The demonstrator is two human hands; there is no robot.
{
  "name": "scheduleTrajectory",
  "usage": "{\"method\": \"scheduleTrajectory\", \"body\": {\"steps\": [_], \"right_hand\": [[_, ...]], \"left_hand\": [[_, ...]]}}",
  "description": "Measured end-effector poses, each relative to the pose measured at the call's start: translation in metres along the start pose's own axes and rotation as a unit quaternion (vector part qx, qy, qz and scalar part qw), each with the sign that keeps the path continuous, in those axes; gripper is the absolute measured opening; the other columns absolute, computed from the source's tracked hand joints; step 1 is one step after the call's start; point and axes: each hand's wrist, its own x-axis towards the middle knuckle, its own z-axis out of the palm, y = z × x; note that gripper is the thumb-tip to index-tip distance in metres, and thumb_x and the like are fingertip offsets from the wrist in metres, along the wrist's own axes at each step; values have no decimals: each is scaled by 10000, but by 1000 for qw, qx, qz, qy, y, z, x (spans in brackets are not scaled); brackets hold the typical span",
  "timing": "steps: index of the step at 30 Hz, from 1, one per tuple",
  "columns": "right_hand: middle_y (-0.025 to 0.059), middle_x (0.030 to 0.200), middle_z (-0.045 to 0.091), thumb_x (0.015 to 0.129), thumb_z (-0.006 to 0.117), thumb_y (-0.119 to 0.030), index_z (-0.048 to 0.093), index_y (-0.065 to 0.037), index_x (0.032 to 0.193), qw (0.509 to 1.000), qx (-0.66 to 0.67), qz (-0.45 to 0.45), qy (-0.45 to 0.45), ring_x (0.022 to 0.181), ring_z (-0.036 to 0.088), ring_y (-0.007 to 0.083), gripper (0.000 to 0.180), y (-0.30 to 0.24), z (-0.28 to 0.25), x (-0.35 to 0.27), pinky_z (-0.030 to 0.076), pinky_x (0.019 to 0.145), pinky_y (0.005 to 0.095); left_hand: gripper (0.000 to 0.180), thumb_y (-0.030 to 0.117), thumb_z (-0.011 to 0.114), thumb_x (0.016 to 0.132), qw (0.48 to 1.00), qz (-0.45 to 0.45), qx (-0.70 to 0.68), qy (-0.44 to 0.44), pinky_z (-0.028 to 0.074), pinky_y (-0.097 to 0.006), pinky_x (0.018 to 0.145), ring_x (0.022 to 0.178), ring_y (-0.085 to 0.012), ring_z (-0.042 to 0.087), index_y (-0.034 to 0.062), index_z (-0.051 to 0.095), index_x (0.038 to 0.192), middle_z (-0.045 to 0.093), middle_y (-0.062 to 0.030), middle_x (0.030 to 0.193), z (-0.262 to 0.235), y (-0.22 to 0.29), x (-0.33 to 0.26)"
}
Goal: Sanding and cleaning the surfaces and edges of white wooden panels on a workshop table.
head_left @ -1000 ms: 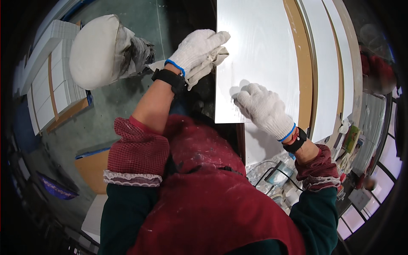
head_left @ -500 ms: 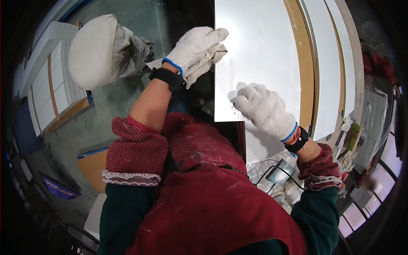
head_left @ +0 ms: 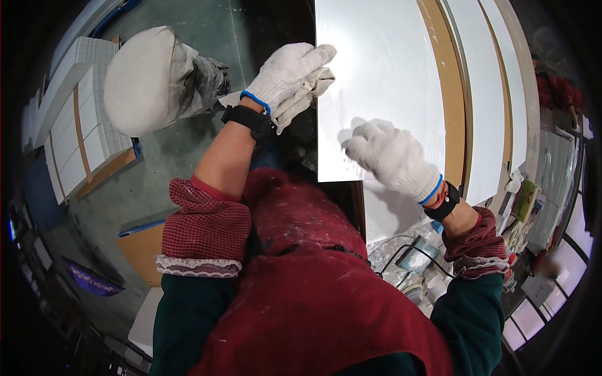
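Observation:
A glossy white panel (head_left: pixel 382 69) lies before me, its left edge running away from me. At that edge my left hand (head_left: pixel 285 72), in a white knit glove, is closed around a crumpled beige cloth (head_left: pixel 298 113). Its fingertips reach over the panel's edge. My right hand (head_left: pixel 392 153), gloved the same way, is curled over the panel's near part, fingers bent down toward the surface. Whatever those fingers hold, if anything, is hidden beneath them. A few small specks show on the panel beside the fingertips.
To the right lie more white panels (head_left: pixel 486 106) and a brown strip (head_left: pixel 445 88). At left stand a padded round stool (head_left: pixel 141 81) and a strapped stack of white boards (head_left: pixel 88 131). Cluttered containers and a black cable (head_left: pixel 401 250) sit at lower right. A person in red (head_left: pixel 558 91) is at far right.
My right hand has shifted slightly and looks a little blurred, fingers still curled. My left hand keeps its grip on the cloth at the edge. The whole view has shifted slightly.

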Motion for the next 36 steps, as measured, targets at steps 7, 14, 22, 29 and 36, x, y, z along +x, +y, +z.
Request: {"method": "scheduleTrajectory", "body": {"steps": [7,14,22,29,36], "right_hand": [[50,941,587,866,577,-186,559,-176,1044,1000,1,-12,11,850,662,267,179,5,-2,9,556,594,407],[44,956,611,870,573,-153,567,-184,1053,999,-5,31,19,845,672,267,186,10,-6,19,565,589,390],[43,940,614,816,631,-121,587,-175,1061,1000,18,2,-3,843,646,261,254,8,-4,11,560,607,376],[74,915,631,909,559,-230,590,-192,1058,1000,20,16,15,806,683,276,157,18,3,16,558,574,427],[77,922,621,907,562,-227,589,-185,1060,997,-8,79,-4,802,683,280,161,16,-5,34,564,587,412]], "left_hand": [[447,476,607,965,995,8,-92,-41,355,-234,355,411,-71,424,103,469,761,478,10,564,-1,2,-5],[456,436,583,971,990,-27,-116,-81,427,-299,507,524,-118,485,60,543,717,535,-18,586,-7,4,-5],[518,485,532,998,996,12,-75,-55,328,-235,321,346,-74,392,119,465,638,462,21,496,-2,4,-5],[494,461,581,970,999,-7,-30,-30,431,-282,485,509,-112,512,46,553,704,576,-28,599,0,12,-4],[444,481,579,976,996,27,-68,-40,360,-242,351,385,-74,412,100,505,761,481,20,535,-6,-5,1]]}}
